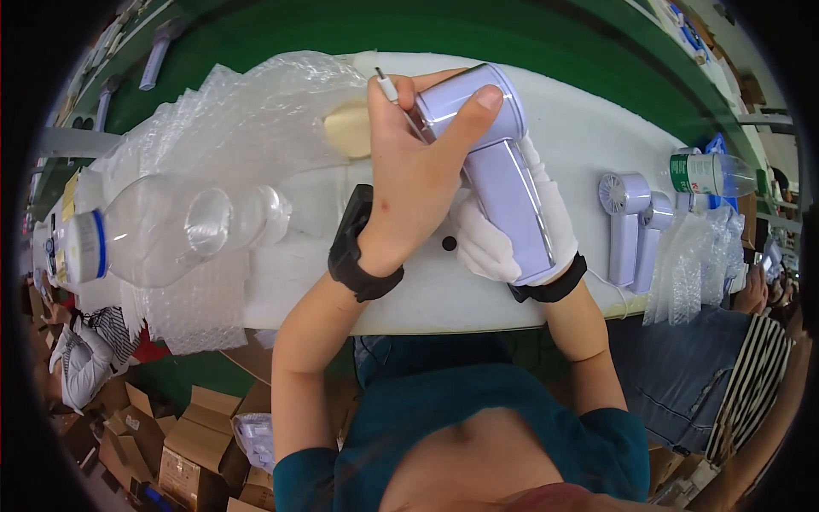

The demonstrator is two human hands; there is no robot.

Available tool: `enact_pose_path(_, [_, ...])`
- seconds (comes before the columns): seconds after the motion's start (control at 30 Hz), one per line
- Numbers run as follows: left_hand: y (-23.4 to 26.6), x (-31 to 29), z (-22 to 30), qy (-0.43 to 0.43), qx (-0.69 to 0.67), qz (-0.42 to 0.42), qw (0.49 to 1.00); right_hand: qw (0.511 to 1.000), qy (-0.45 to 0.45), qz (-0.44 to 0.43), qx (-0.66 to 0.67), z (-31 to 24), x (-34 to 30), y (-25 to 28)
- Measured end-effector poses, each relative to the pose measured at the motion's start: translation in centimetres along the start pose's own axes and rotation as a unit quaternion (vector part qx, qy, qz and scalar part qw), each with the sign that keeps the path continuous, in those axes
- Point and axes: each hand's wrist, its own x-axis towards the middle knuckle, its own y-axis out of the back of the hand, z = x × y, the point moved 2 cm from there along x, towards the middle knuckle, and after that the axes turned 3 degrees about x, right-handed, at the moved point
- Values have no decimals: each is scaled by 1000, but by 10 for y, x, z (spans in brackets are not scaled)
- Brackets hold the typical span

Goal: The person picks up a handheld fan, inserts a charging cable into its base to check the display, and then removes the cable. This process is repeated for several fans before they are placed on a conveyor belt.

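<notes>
Holding a lavender handheld fan [503, 175] over the white tabletop [597, 128], clasping its head [450, 97] in the curled bare left hand [414, 175] along with a white cable plug [388, 88], and cradling its handle [517, 218] in the half-closed, white-gloved right hand [486, 239].

Shirt [444, 384]: dark teal; short sleeves [618, 435]. Left hand [414, 183]: bare. Left wristband [351, 247]: black, with raised, blocky unit. Right hand [485, 230]: white glove [488, 247]. Right wristband [556, 288]: black, curving round the wrist.
</notes>
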Motion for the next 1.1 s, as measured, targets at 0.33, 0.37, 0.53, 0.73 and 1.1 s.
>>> enact_pose_path(0.33, [14, -2, 2, -66, 54, -23, 996, 998, 11, 11, 54, 7, -4, -2])
enact_pose_path(0.37, [10, -1, 1, -88, 99, -21, 991, 999, 18, 14, 48, 3, -8, -5])
enact_pose_path(0.53, [5, 4, -3, -70, 125, 34, 989, 950, 121, 101, -269, -6, -11, -20])
enact_pose_path(0.73, [0, -1, 3, -23, 101, -12, 995, 869, 209, 204, -399, -6, -6, -23])
enact_pose_path(1.1, [-3, -4, -6, 10, -41, -46, 998, 998, 46, 35, -35, 2, -13, -10])
